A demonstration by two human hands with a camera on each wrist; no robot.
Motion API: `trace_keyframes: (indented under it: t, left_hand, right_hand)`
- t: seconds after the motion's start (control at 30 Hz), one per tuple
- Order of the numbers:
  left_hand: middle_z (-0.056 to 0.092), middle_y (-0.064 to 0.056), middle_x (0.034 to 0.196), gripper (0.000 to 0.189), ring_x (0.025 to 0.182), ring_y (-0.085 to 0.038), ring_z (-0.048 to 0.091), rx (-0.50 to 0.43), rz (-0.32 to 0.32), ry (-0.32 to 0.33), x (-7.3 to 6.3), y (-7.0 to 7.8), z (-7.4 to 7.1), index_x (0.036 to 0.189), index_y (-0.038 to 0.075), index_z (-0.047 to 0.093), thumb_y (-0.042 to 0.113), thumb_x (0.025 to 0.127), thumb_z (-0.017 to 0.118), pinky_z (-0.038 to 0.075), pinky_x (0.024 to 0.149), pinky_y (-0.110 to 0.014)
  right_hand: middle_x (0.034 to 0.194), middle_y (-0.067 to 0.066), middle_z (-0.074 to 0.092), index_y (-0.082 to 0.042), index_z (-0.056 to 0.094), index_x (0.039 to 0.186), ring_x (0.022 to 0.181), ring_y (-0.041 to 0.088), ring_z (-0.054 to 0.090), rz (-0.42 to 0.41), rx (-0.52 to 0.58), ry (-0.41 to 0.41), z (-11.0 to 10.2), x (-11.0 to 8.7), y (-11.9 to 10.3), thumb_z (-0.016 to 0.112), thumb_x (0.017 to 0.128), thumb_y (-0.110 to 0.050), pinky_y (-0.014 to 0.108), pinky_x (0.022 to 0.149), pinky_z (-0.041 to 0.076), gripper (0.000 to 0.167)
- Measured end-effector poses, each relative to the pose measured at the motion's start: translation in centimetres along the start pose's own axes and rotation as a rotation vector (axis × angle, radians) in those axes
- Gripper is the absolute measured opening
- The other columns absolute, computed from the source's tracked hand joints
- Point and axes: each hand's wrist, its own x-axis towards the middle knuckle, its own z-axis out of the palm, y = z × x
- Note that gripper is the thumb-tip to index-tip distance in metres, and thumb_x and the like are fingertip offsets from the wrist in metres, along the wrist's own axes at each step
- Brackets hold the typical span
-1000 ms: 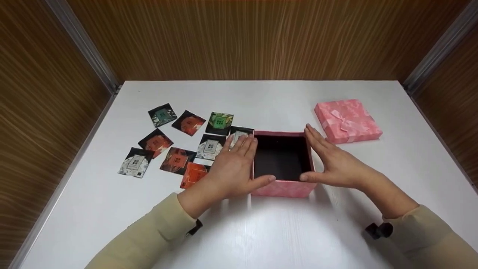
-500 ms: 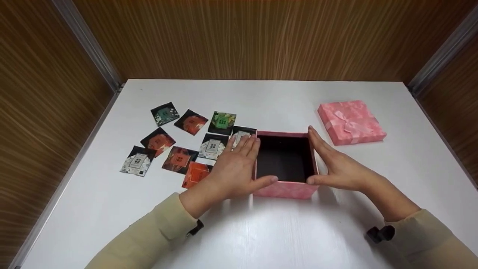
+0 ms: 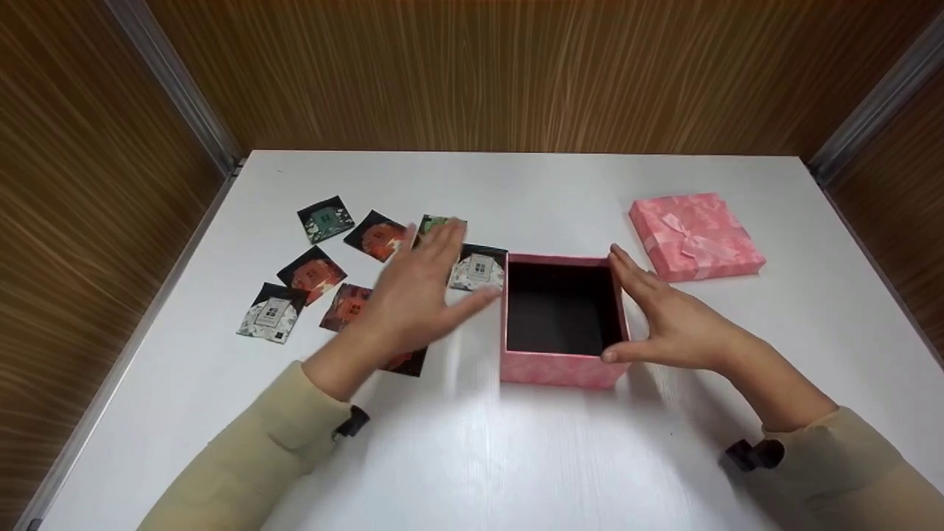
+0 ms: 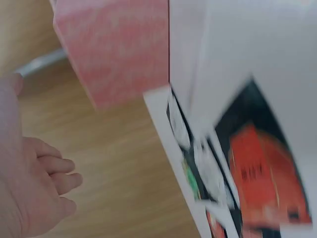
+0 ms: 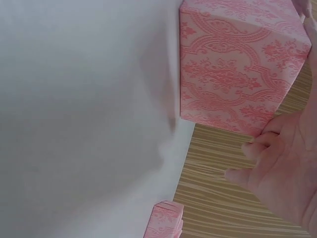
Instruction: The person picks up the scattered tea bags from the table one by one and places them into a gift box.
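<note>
A pink box [image 3: 560,370] with a black inside stands lidless on the white table. My right hand [image 3: 675,328] lies along its right side, fingers extended by the far corner and thumb at the near rim. In the right wrist view those fingers touch the patterned box wall [image 5: 237,74]. To the left of the box, my left hand [image 3: 409,302] hovers over several flat square sachets, fingers spread, holding nothing. It partly covers a green sachet [image 3: 435,220] and a dark red one [image 3: 346,306]. A white-and-black sachet [image 3: 479,269] lies against the box's left wall.
The pink lid [image 3: 697,236] with a ribbon bow lies at the right, behind my right hand. More sachets lie at the left, among them a dark green one [image 3: 325,220] and a white one [image 3: 271,313]. Wood-grain panels [image 3: 472,74] enclose the table.
My left hand has left the box's left side and moved left over the sachets, uncovering the white-and-black one beside the box. My right hand stays at the box's right side.
</note>
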Motion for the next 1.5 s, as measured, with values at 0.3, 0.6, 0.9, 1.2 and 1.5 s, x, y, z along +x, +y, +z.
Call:
trace_keyframes:
  t: [0.3,0.6,0.9,1.2,1.5]
  left_hand:
    - [0.015,-0.005,0.177,0.096,0.162,-0.037,0.008,-0.161,-0.134,0.125,-1.1,-7.6,-3.2,0.172,0.015,0.016,0.075,0.102,0.045,0.007,0.128,-0.058]
    - [0.032,-0.011,0.171,0.085,0.157,-0.038,0.029,-0.328,-0.236,0.213,-4.9,-16.3,-4.0,0.168,0.015,0.032,0.055,0.102,0.066,0.024,0.125,-0.058]
    - [0.047,-0.025,0.159,0.092,0.147,-0.046,0.043,-0.432,-0.393,0.074,-9.4,-22.5,-3.3,0.168,0.016,0.033,0.05,0.095,0.079,0.036,0.116,-0.065]
    - [0.053,-0.027,0.154,0.099,0.143,-0.043,0.049,-0.514,-0.494,-0.042,-11.3,-25.3,-2.3,0.167,0.007,0.032,0.041,0.091,0.086,0.038,0.116,-0.058]
    - [0.048,-0.032,0.154,0.104,0.148,-0.051,0.036,-0.49,-0.475,-0.143,-11.6,-26.2,-1.6,0.168,0.007,0.028,0.038,0.089,0.088,0.026,0.12,-0.065]
  right_hand:
    - [0.179,0.001,0.002,-0.02,0.003,0.172,0.155,0.039,0.033,0.022,0.02,-0.021,-0.2,0.0,0.0,0.083,0.084,-0.064,0.064,0.112,0.042,0.127]
    - [0.179,-0.001,0.001,-0.022,0.001,0.172,0.155,0.036,0.033,0.024,0.04,-0.024,0.0,0.0,-0.2,0.082,0.085,-0.064,0.062,0.113,0.042,0.126]
    - [0.178,-0.001,0.001,-0.023,0.001,0.172,0.156,0.036,0.032,0.025,0.047,-0.019,0.1,0.0,-0.1,0.083,0.085,-0.063,0.062,0.113,0.043,0.127]
    - [0.178,-0.001,0.001,-0.024,-0.001,0.172,0.157,0.036,0.028,0.038,0.055,-0.025,0.2,0.1,0.0,0.083,0.083,-0.065,0.062,0.115,0.04,0.128]
    - [0.178,0.001,0.001,-0.022,0.0,0.172,0.159,0.034,0.023,0.03,0.064,-0.013,0.3,0.1,0.1,0.084,0.083,-0.063,0.061,0.118,0.036,0.129]
